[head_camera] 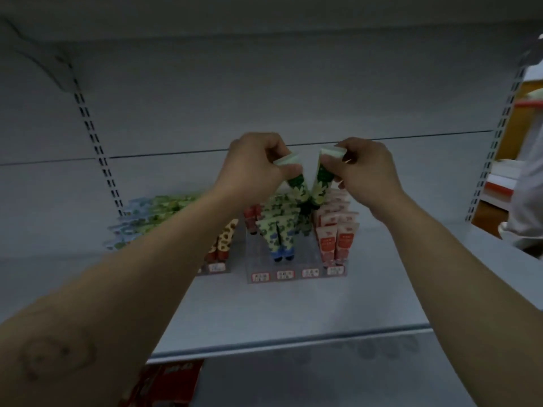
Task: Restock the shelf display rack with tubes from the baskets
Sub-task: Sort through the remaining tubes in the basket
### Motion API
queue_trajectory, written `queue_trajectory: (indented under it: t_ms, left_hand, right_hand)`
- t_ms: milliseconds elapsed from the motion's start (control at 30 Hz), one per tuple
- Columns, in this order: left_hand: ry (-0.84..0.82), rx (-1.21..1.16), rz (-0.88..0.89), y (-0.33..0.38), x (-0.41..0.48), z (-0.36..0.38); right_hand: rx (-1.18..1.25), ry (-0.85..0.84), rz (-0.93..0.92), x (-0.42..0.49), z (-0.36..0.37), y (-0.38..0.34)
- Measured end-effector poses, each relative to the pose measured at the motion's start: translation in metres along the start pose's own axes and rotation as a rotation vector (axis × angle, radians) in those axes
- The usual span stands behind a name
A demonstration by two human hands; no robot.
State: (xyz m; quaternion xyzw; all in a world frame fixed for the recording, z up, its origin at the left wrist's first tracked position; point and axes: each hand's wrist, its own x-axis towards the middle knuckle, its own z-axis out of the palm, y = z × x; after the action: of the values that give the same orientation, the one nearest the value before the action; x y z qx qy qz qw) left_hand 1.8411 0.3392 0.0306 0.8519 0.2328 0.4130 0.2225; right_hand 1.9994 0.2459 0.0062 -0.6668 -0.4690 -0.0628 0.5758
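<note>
My left hand (255, 164) pinches a green flowered tube (296, 183) by its flat top end, cap pointing down. My right hand (363, 168) pinches a second green flowered tube (320, 183) the same way. Both tubes tilt toward each other over the back of the clear display rack (296, 273), above its third lane. The rack stands on the grey shelf (293, 306). It holds blue-capped leafy tubes (280, 239) in one lane and red and white tubes (335, 236) at the right. No basket is in view.
A second rack with yellow patterned tubes (224, 239) stands left of the clear rack, partly behind my left forearm. Blurred green and blue tubes (147, 221) lie further left. A red package (173, 383) shows below the shelf. A person in white (529, 201) stands at the right edge.
</note>
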Motion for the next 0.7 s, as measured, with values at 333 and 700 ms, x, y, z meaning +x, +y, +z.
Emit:
queue_trajectory:
  t_ms: [333, 700]
  left_hand:
    - [-0.203, 0.167, 0.097, -0.042, 0.059, 0.057]
    - [-0.453, 0.469, 0.283, -0.051, 0.066, 0.074]
  right_hand:
    - [-0.038, -0.063, -0.061, 0.034, 0.022, 0.054]
    - [-0.490, -0.280, -0.272, 0.024, 0.032, 0.054]
